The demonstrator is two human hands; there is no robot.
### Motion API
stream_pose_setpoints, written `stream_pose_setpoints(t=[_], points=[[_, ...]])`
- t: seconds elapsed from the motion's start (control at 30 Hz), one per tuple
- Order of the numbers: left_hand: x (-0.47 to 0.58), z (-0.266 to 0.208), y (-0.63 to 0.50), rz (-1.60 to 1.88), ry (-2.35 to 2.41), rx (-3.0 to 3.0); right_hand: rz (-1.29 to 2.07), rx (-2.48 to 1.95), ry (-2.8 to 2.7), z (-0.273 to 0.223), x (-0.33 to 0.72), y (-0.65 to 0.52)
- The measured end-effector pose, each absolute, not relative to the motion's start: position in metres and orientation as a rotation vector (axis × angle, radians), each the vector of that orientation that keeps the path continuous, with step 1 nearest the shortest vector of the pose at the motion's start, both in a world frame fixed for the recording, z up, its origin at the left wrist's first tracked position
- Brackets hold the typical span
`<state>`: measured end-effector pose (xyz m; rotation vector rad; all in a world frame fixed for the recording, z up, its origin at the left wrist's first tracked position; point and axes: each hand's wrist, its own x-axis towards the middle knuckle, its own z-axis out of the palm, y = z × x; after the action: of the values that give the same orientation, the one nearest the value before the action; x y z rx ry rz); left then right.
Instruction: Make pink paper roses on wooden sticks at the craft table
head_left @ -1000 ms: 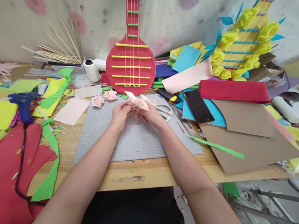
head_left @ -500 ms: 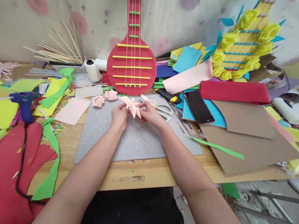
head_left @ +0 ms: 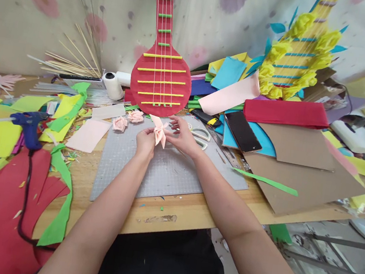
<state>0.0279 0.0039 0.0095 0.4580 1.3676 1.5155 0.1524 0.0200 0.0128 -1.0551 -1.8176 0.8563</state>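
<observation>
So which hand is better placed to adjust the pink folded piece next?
Probably the right hand: its fingers are spread beside the pink folded piece, while the left hand appears to pinch it.

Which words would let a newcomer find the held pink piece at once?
On the wooden table, find the grey gridded mat. Above it, the left hand holds the folded pink piece. Its pointed ends set it apart from the two rounded pink roses lying nearby.

Head-worn view, facing forward and down (hands (head_left: pixel 145 143) mid-frame)
</observation>
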Motion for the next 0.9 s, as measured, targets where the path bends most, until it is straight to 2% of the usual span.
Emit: stream_pose_setpoints(t=[0.17, 0.4, 0.5, 0.9], points=[[0.03, 0.017, -0.001, 1.443, 1.372, 0.504, 0.862, -0.955, -1.784, 0.014, 0.151, 0.023], [0.028, 0.026, -0.007, 1.335, 1.282, 0.53, 1.467, -0.874, -1.464, 0.004, 0.156, 0.033], [0.027, 0.029, -0.008, 1.296, 1.288, 0.513, 1.627, -0.793, -1.357, 0.001, 0.157, 0.035], [0.035, 0.035, -0.011, 1.421, 1.449, 0.355, 1.759, -0.929, -1.164, 0.003, 0.149, 0.026]])
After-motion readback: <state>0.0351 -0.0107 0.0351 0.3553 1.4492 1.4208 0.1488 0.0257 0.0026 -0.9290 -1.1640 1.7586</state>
